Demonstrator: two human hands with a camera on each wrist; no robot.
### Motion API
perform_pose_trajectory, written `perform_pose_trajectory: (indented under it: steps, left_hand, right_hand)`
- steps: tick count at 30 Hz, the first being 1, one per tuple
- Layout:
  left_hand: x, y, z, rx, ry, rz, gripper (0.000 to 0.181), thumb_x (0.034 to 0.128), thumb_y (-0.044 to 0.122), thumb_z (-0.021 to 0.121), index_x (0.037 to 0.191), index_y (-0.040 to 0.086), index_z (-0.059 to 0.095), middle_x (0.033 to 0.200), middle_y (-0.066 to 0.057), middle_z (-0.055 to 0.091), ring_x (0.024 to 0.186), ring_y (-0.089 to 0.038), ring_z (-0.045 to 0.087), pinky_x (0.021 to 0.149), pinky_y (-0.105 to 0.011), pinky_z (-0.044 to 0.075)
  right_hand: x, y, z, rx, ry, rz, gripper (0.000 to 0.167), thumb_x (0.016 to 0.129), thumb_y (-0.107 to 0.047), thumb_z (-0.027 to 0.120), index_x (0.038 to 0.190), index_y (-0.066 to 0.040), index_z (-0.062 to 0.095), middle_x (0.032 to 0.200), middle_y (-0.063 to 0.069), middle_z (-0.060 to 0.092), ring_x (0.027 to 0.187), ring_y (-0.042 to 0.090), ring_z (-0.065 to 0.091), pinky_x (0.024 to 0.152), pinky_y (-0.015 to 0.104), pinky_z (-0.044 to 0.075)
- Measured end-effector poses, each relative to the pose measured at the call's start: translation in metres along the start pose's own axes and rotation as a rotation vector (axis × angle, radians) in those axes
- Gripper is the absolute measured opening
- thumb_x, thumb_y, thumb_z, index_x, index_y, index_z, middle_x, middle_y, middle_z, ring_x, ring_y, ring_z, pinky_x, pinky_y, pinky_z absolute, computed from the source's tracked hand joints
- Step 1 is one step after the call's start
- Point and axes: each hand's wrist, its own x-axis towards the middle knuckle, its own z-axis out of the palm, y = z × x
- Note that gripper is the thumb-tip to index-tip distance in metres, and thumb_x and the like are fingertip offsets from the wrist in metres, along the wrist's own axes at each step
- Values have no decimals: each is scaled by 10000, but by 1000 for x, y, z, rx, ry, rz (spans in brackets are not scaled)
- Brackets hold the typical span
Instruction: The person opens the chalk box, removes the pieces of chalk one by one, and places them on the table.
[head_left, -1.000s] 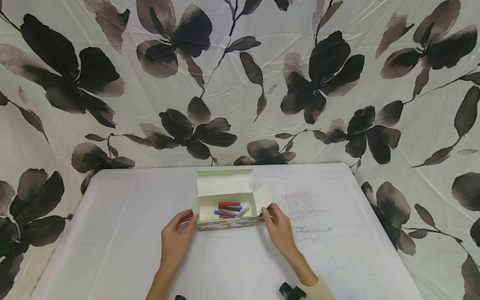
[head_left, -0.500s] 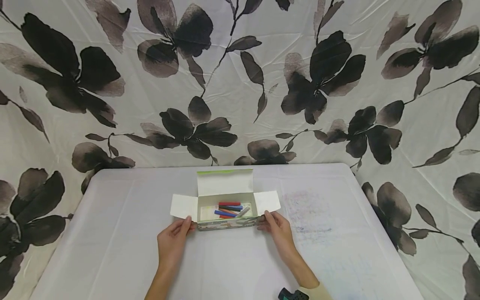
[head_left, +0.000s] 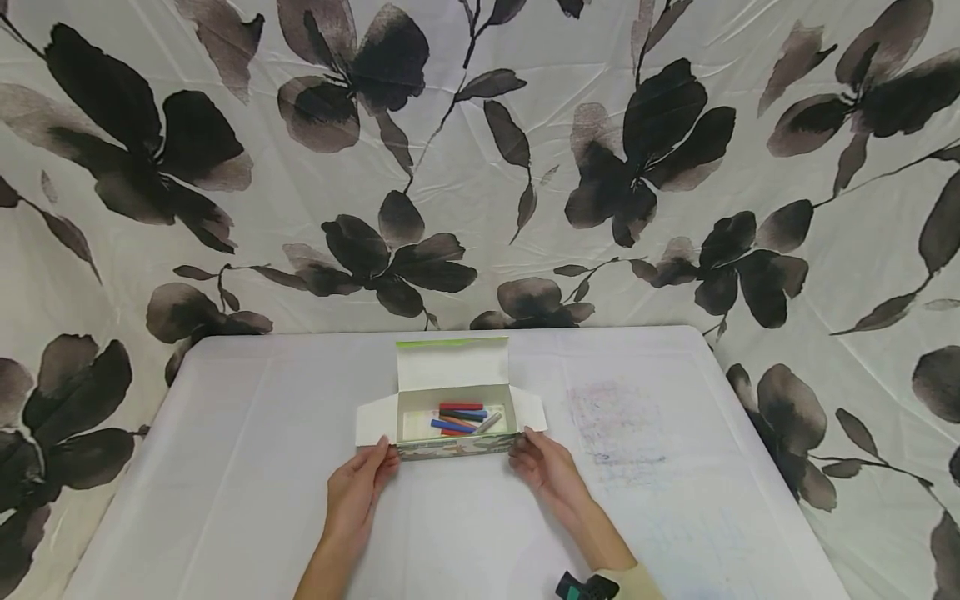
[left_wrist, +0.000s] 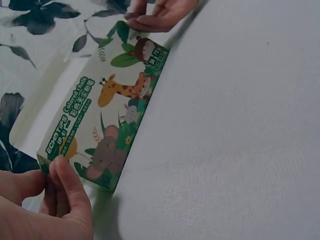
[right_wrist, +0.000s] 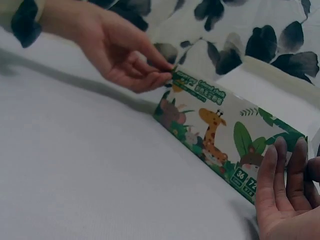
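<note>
The chalk box [head_left: 455, 447] lay lengthwise between the left hand [head_left: 355, 492] and right hand [head_left: 553, 479], equally near, each pinching its adjacent front corner.

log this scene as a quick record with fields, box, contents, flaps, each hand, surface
container: rectangular green-and-white animal-print cardboard box, lid raised
contents: thin red, blue, black, orange and grey sticks, jumbled
flaps: white cardboard side flaps, spread outward
left hand: pinching at left front corner
right hand: holding right front corner
surface: white cloth-covered table
</note>
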Motion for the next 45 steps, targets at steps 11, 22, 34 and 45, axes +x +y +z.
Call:
perform_pose_trajectory:
  steps: [11,22,34,45]
  left_hand:
    - [5,-1,-5,-195,-118,-156,306,1048,193,630,1219,-45,544,1009,-43,672,932,-86,686,944,-197,533]
    - [8,0,-6,-81,-89,-175,398,1040,189,645,1299,-82,510,1006,-28,682,939,-78,695,933,-201,538]
    - [-2,12,1,310,118,116,427,957,294,765,1209,-28,645,958,-26,728,820,-108,654,730,-192,560]
    - [-12,11,14,312,123,87,482,952,387,758,1116,-61,683,910,-90,764,772,-152,724,721,-230,596]
  right_hand:
    - [2,0,-2,235,-112,189,209,1126,-204,439,1083,-66,590,928,10,650,1005,162,685,1014,323,528]
    - [3,0,-3,159,-120,198,210,1118,-240,473,1132,-46,554,973,33,654,1041,172,683,1006,335,535]
    - [-1,-7,-6,141,-114,98,286,1127,-270,442,1019,-41,576,1085,146,692,1108,224,679,1090,378,474]
    - [-11,-12,-10,-26,-152,24,281,1126,-278,444,1085,-35,580,1103,109,644,1126,242,645,1063,371,498]
